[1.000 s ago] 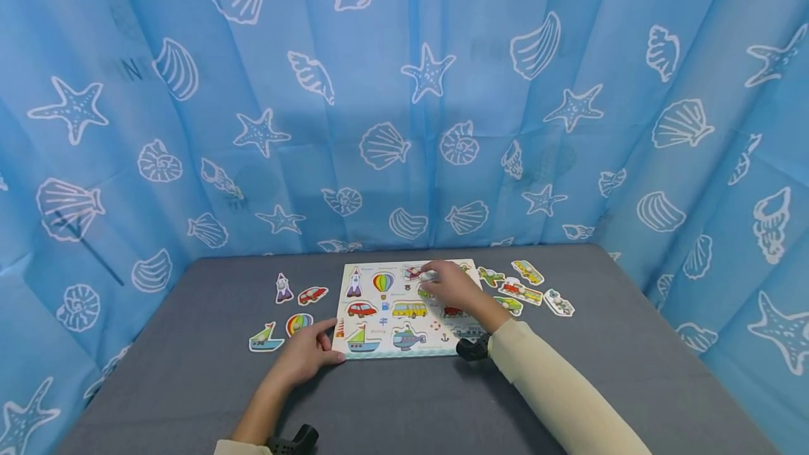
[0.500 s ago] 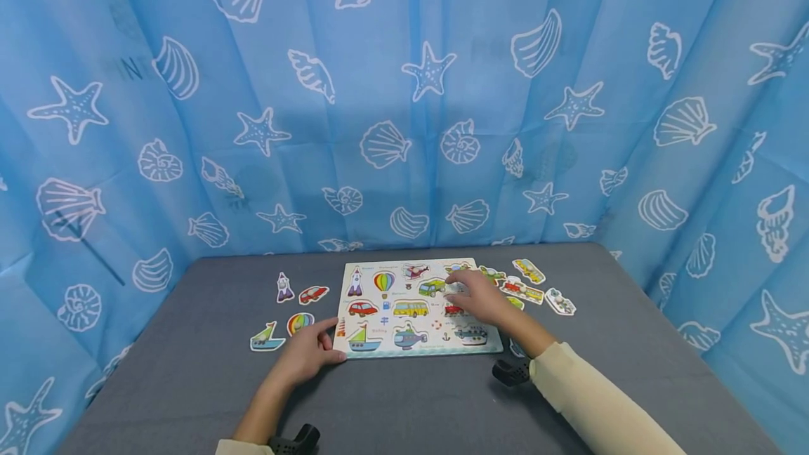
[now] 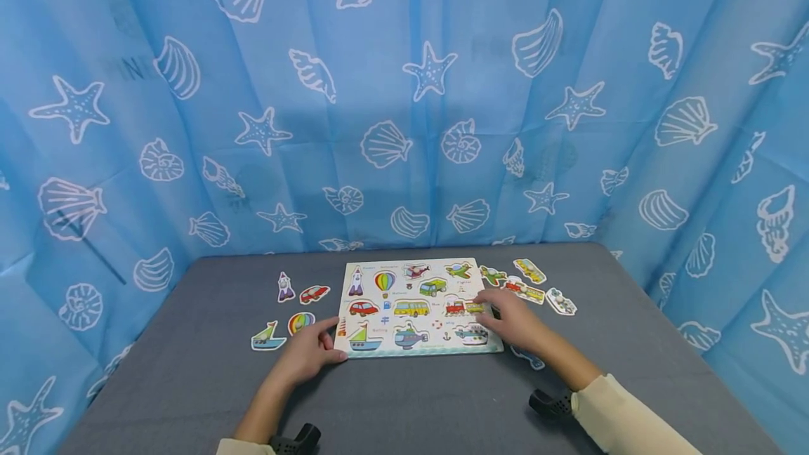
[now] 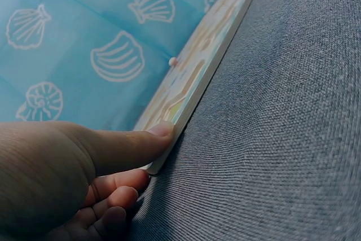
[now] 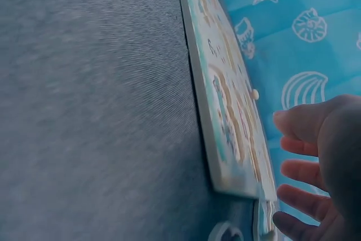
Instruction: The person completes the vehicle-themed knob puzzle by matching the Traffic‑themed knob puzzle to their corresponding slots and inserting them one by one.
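A white puzzle board (image 3: 425,325) with printed vehicle shapes lies flat on the table. My left hand (image 3: 305,355) holds its near left corner; in the left wrist view the thumb (image 4: 132,149) lies on top and the other fingers curl beside and below the edge. Over the board's right edge, near the red train picture (image 3: 455,307), hovers my right hand (image 3: 515,321). Its fingers are spread loosely, and nothing shows between them in the right wrist view. Below that hand, a blue piece (image 3: 529,359) is partly hidden.
Left of the board lie a rocket piece (image 3: 285,288), a red car (image 3: 314,293), a balloon (image 3: 300,322) and a sailboat (image 3: 268,337). To the right are a plane (image 3: 492,275), a yellow bus (image 3: 529,271), a train piece (image 3: 523,290) and a whitish piece (image 3: 560,301). A blue curtain hangs behind.
My right hand has moved from the board's upper middle, rightward and toward me, to its right edge, uncovering the helicopter, truck and plane pictures. My left hand stays at the corner.
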Available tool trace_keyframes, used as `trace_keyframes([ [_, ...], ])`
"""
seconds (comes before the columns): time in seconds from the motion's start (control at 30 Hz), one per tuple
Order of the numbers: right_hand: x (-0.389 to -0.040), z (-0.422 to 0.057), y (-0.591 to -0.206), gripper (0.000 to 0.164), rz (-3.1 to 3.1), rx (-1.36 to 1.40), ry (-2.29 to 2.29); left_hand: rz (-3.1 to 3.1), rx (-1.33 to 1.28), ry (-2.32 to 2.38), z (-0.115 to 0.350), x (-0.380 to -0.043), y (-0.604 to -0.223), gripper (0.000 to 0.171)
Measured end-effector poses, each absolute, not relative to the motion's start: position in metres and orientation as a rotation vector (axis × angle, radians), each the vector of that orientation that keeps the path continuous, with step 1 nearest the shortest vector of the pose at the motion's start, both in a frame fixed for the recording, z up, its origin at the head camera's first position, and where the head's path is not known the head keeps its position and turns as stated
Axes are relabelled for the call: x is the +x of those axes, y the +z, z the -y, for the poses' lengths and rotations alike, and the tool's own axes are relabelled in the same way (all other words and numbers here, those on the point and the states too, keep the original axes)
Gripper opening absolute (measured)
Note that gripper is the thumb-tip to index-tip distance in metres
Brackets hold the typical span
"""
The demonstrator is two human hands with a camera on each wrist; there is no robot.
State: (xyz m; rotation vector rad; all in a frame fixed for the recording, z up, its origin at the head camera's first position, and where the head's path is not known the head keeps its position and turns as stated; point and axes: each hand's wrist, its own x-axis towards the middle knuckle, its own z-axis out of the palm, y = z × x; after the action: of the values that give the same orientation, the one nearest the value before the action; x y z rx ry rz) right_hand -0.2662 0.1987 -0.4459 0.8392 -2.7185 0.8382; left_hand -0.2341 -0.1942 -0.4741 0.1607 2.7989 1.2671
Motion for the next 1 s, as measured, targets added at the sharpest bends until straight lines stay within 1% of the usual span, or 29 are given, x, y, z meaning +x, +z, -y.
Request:
trace_keyframes([
  [0.23,-0.251,-0.22,-0.454,0.024,2.711,0.766,0.783,-2.808,0.22,1.282,0.192,-0.234,-0.476,0.067],
  [0.47,-0.239,-0.239,-0.454,0.024,2.73,0.72,0.734,-2.816,0.192,1.286,0.192,-0.234,-0.473,0.067],
  [1.0,-0.223,-0.255,-0.464,0.022,2.684,0.712,0.708,-2.81,0.158,1.265,0.196,-0.234,-0.477,0.067],
])
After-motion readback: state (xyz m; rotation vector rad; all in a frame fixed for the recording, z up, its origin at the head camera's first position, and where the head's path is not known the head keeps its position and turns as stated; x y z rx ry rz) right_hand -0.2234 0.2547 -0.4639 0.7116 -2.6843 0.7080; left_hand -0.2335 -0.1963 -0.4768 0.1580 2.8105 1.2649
